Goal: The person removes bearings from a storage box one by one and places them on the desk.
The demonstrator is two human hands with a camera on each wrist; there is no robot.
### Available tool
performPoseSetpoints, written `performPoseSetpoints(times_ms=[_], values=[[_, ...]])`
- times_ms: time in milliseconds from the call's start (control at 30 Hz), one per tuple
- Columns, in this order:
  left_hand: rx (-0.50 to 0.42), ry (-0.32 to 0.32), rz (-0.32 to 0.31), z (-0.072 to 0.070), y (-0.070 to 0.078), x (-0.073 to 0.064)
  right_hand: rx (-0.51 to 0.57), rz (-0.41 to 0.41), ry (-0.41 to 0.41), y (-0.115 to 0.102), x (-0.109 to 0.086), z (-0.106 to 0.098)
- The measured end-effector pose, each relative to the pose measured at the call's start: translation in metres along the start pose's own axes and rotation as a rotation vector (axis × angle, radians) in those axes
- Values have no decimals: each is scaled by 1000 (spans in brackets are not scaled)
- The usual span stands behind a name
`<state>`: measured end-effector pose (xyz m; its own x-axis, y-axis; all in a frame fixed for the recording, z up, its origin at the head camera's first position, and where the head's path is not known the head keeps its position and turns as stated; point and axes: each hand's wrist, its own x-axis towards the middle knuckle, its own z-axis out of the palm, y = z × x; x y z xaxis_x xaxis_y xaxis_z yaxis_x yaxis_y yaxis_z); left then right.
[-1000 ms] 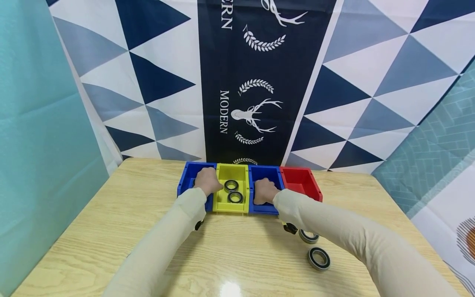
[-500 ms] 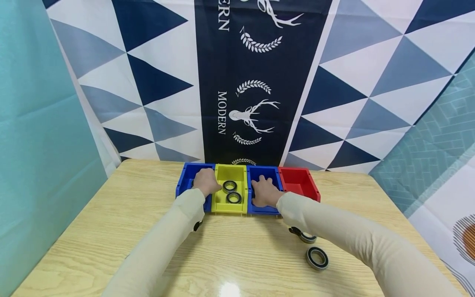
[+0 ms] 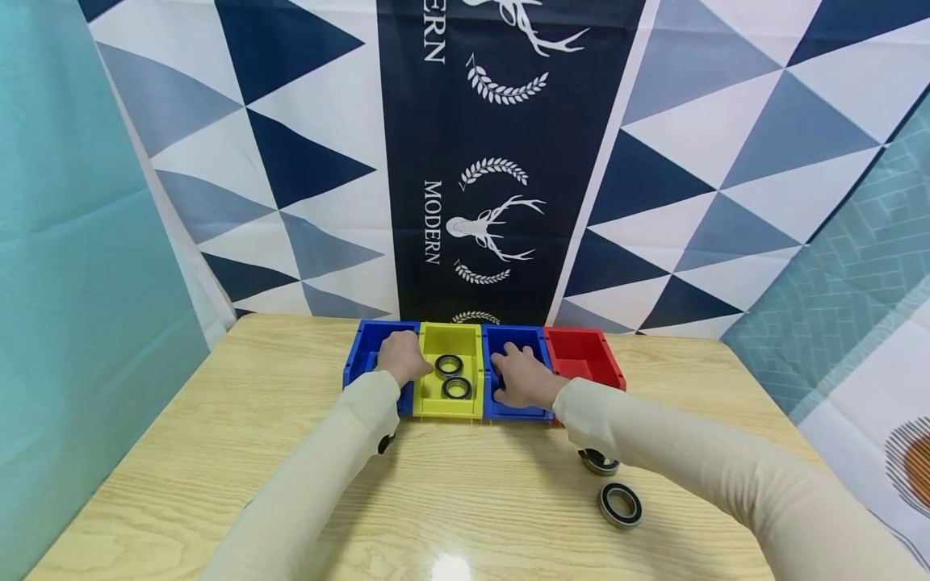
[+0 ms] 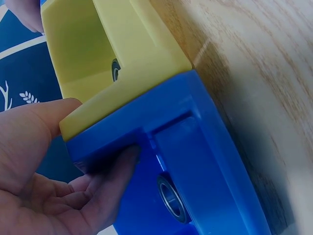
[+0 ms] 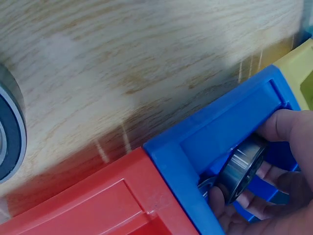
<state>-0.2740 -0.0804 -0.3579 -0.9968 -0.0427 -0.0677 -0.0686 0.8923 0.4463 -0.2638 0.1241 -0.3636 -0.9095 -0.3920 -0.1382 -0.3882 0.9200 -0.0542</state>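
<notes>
My left hand (image 3: 400, 357) straddles the wall between the left blue bin (image 4: 225, 161) and the yellow bin (image 3: 448, 407), thumb on the yellow side and fingers inside the blue one. Below those fingers a ball bearing (image 4: 172, 198) leans in the blue bin. Inside the right blue bin (image 5: 230, 125), my right hand (image 3: 525, 379) holds a ball bearing (image 5: 243, 166) by its edge between thumb and fingers. Part of another metal ring (image 5: 206, 186) shows behind it. Two bearings lie in the yellow bin, the upper bearing (image 3: 449, 365) close to the lower bearing (image 3: 457, 388).
A red bin (image 3: 592, 355) ends the row on the right. On the wooden table (image 3: 465, 492), a bearing (image 3: 621, 505) lies at front right, and a second bearing (image 3: 600, 463) is partly covered by the right sleeve. A patterned cloth (image 3: 312, 161) hangs behind the bins.
My right hand's fingers have spread from a bunched shape, and its wrist has shifted slightly right within the blue bin. My left hand keeps its place on the wall.
</notes>
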Motion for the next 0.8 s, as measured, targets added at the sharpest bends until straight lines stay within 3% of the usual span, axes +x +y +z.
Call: performPoseSetpoints(times_ms=[800], values=[[-18,-4,-2,2,-2,2,-11,-101,107,-1,-29,-13]])
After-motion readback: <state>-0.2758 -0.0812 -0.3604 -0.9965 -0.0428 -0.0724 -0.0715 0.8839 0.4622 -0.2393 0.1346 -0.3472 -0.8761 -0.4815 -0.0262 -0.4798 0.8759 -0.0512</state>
